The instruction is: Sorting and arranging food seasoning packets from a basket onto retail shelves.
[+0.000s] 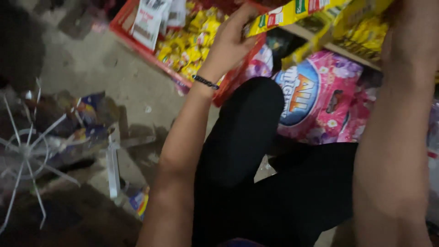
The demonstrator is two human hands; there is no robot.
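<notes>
Bare concrete floor [114, 68] under me, dim light, w/ scraps of wrappers littered at left beside a white wire fan guard [27, 151] lying flat. I'm crouched, my knee in black trousers [247, 137] in the middle of the view. A wooden shelf [338, 48] runs along the top right, approx level w/ my hands. My left hand [231, 39] is up at its edge, fingers curled round the end of 1 long yellow packet strip [292, 13] that hangs across the shelf front; a dark beaded bracelet [206, 82] sits on that wrist. My right hand is out of frame past the top edge, only the forearm [402, 114] shows, so can't tell if it's open or holding anything. More yellow packets [366, 32] stacked on the shelf behind, too blurred to count. Below the left hand: 1 red plastic crate [151, 52] on the floor, heaped w/ small yellow sachets [192, 45], too many & too blurry to count, plus 2 or so white packets [151, 20] at its far end. Under the shelf, touching my knee, 1 big pink flowered bag [320, 100].
</notes>
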